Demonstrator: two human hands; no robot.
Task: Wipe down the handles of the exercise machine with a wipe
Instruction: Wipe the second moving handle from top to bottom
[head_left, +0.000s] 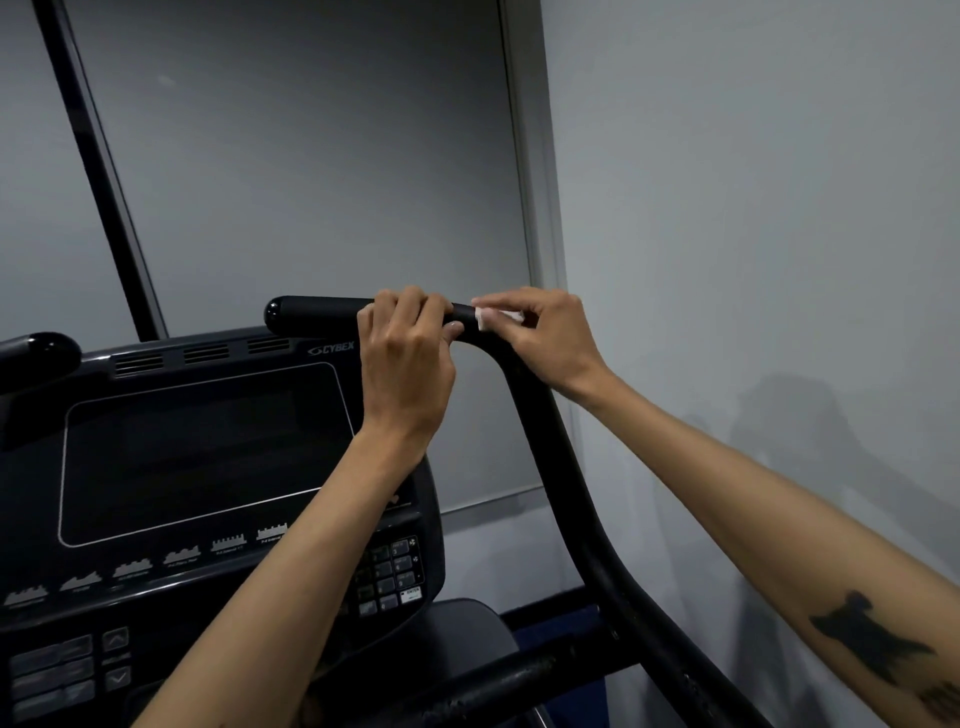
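Left hand (408, 358) wraps its grip around the black handle (322, 314) above the Cybex console (208, 457). Just beside it, at the bend, the right hand (545, 338) pinches a small white wipe (493, 316) against the handle, grip narrow on the wipe.

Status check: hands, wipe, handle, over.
Left hand grips right handle. Right hand pinches wipe against its bend. Nothing in the way.
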